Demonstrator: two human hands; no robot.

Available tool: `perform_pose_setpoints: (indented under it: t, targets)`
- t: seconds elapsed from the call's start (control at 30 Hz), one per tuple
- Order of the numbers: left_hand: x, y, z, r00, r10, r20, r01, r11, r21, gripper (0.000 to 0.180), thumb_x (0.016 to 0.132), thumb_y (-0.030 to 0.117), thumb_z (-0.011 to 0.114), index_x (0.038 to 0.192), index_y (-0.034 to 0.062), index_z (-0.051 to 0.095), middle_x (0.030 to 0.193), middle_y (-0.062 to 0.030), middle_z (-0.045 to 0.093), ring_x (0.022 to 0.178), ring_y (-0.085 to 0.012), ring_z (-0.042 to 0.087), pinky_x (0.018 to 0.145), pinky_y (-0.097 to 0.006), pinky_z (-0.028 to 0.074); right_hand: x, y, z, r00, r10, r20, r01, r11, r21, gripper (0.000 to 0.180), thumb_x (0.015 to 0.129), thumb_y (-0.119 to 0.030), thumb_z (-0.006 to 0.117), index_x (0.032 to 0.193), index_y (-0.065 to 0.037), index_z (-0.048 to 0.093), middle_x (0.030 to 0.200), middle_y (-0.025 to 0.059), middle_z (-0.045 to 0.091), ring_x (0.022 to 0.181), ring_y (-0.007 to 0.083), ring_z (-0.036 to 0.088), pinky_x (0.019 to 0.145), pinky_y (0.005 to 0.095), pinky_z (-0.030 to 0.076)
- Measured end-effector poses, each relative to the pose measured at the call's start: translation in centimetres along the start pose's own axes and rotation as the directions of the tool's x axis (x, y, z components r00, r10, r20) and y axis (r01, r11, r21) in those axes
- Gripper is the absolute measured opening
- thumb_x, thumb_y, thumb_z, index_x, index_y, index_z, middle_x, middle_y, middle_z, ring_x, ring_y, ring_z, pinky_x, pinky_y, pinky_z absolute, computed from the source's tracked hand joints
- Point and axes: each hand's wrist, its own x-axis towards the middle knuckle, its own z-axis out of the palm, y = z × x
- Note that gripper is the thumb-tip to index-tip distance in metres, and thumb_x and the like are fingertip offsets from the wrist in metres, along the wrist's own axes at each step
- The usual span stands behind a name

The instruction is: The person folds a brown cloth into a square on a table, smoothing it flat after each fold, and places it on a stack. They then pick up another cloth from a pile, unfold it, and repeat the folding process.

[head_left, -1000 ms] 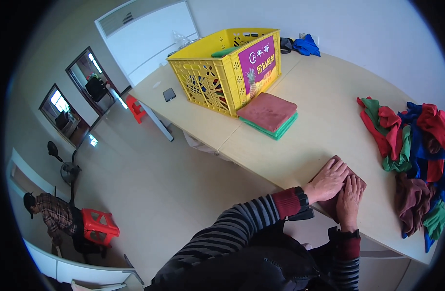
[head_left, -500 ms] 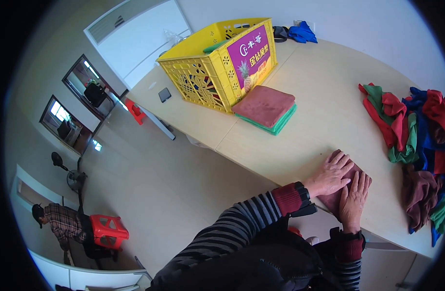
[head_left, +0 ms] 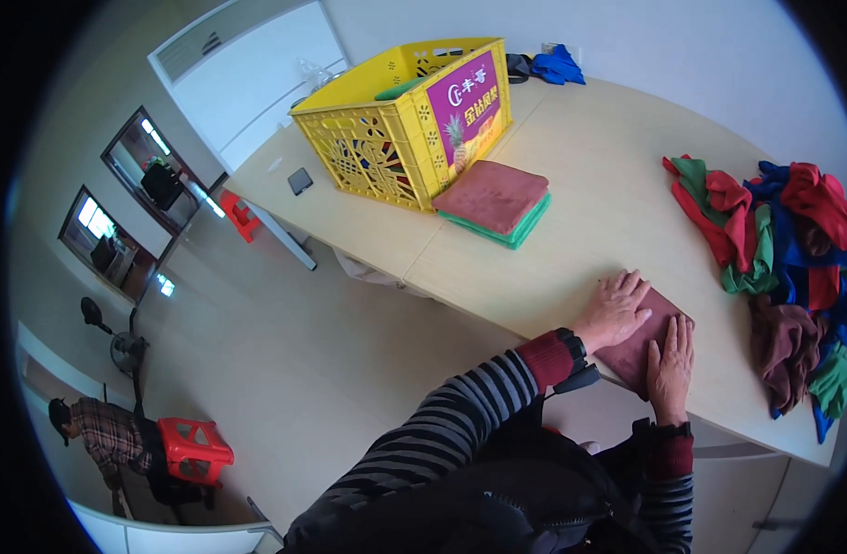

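A folded brown cloth lies flat at the near edge of the table, under both hands. My left hand rests on its far left part, fingers stretched out. Along the cloth's right edge lies my right hand, its fingers straight and pressed flat. Farther off, a neat stack of folded cloths has a brown cloth on top and green cloths below. To the right of my hands is a loose heap of crumpled red, green, blue and brown cloths.
A yellow plastic crate with cloths inside stands behind the stack on the pale wooden table. A dark phone-like slab lies left of it. A blue cloth lies at the back. Far left, a person sits on a red stool.
My left hand has slid away from the right one toward the cloth's far left side, uncovering more of its middle. The view has shifted slightly.
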Motion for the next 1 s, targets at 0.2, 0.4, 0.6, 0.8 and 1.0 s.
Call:
perform_pose_setpoints:
  t: [0.2, 0.4, 0.6, 0.8, 1.0]
  targets:
    - [-0.9, 0.3, -0.5, 0.994, 0.021, -0.109, -0.013, 0.997, 0.074, 0.054, 0.102, 0.034, 0.05, 0.143, -0.0006, 0.049, 0.153, -0.021, 0.043, 0.143, -0.0394, 0.038, 0.12, -0.052, 0.026, 1.5, -2.0, -0.8, 0.991, -0.114, -0.064, 0.112, 0.993, -0.028, 0.056, 0.101, -0.022, 0.048, 0.151, 0.002, 0.039, 0.157, 0.0195, 0.039, 0.149, 0.0355, 0.03, 0.124, 0.0455, 0.022]
    - [-1.9, 0.4, 2.5, 0.96, 0.267, -0.088, -0.233, 0.929, 0.287, 0.053, 0.101, 0.033, 0.049, 0.141, -0.0024, 0.053, 0.154, -0.0201, 0.043, 0.148, -0.0364, 0.032, 0.124, -0.05, 0.02, 1.8, -1.1, 1.7, 0.993, -0.117, -0.001, 0.117, 0.992, -0.056, 0.054, 0.102, -0.021, 0.044, 0.151, 0.002, 0.04, 0.156, 0.0204, 0.04, 0.148, 0.0341, 0.033, 0.123, 0.0458, 0.022]
    - [-2.1, -0.1, 2.8, 0.976, 0.174, -0.128, -0.16, 0.981, 0.109, 0.054, 0.101, 0.034, 0.049, 0.142, -0.002, 0.052, 0.155, -0.0204, 0.042, 0.15, -0.0359, 0.028, 0.124, -0.049, 0.02, 2.0, -1.2, 2.0, 0.986, -0.167, -0.003, 0.167, 0.985, -0.031, 0.054, 0.103, -0.022, 0.042, 0.151, 0.002, 0.04, 0.157, 0.0209, 0.039, 0.149, 0.0343, 0.031, 0.124, 0.046, 0.019]
    - [-1.8, -0.1, 3.2, 0.958, 0.188, -0.219, -0.178, 0.982, 0.063, 0.056, 0.1, 0.036, 0.05, 0.139, -0.0034, 0.055, 0.152, -0.0214, 0.045, 0.148, -0.0391, 0.031, 0.124, -0.051, 0.019, 2.1, -1.3, 1.7, 0.991, -0.131, 0.014, 0.132, 0.988, -0.086, 0.054, 0.104, -0.025, 0.041, 0.151, 0.002, 0.04, 0.158, 0.0206, 0.038, 0.15, 0.0343, 0.03, 0.125, 0.046, 0.017]
    - [-1.8, -0.1, 2.7, 0.95, 0.215, -0.228, -0.187, 0.972, 0.141, 0.056, 0.099, 0.037, 0.052, 0.138, -0.004, 0.055, 0.15, -0.0208, 0.048, 0.147, -0.0388, 0.033, 0.123, -0.05, 0.021, 2.3, -0.6, 2.1, 0.993, -0.116, 0.036, 0.119, 0.988, -0.095, 0.054, 0.104, -0.025, 0.04, 0.151, 0.001, 0.04, 0.158, 0.019, 0.039, 0.15, 0.0335, 0.03, 0.125, 0.0462, 0.016]
